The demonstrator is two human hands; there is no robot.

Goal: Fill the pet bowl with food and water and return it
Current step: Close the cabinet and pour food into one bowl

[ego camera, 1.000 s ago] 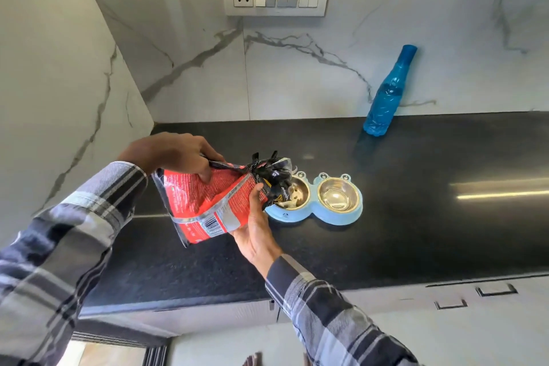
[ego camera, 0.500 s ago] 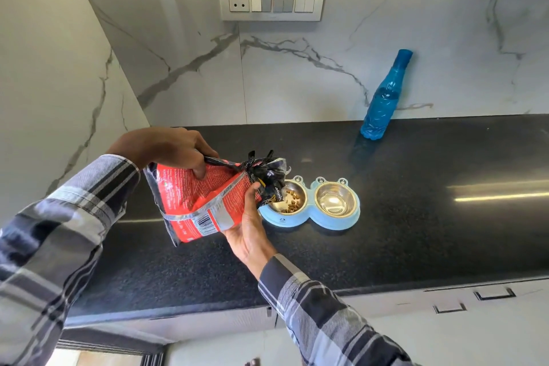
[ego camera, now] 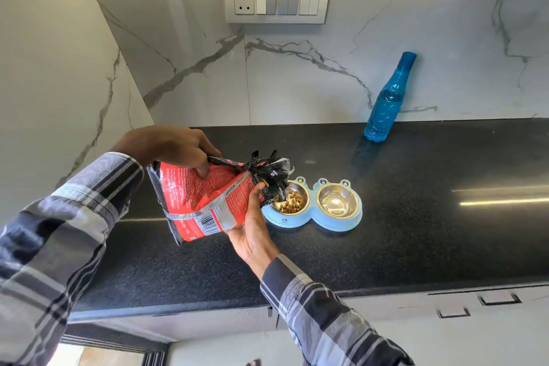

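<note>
A light blue double pet bowl [ego camera: 312, 218] sits on the black counter [ego camera: 416, 232]. Its left steel cup [ego camera: 292, 202] holds brown kibble; its right steel cup [ego camera: 337, 202] looks empty. I hold a red and black pet food bag [ego camera: 208, 199] tilted, its open mouth over the left cup. My left hand [ego camera: 175, 145] grips the bag's upper edge. My right hand [ego camera: 252, 226] holds the bag from below, near its mouth. A blue water bottle [ego camera: 386, 104] stands at the back against the wall.
A marble wall with a switch panel [ego camera: 276, 1] rises behind the counter, and another marble wall closes the left side. White drawer fronts [ego camera: 451, 312] run below the counter's front edge.
More kibble lies in the left cup than a second ago. The bag stays tilted over it in both hands.
</note>
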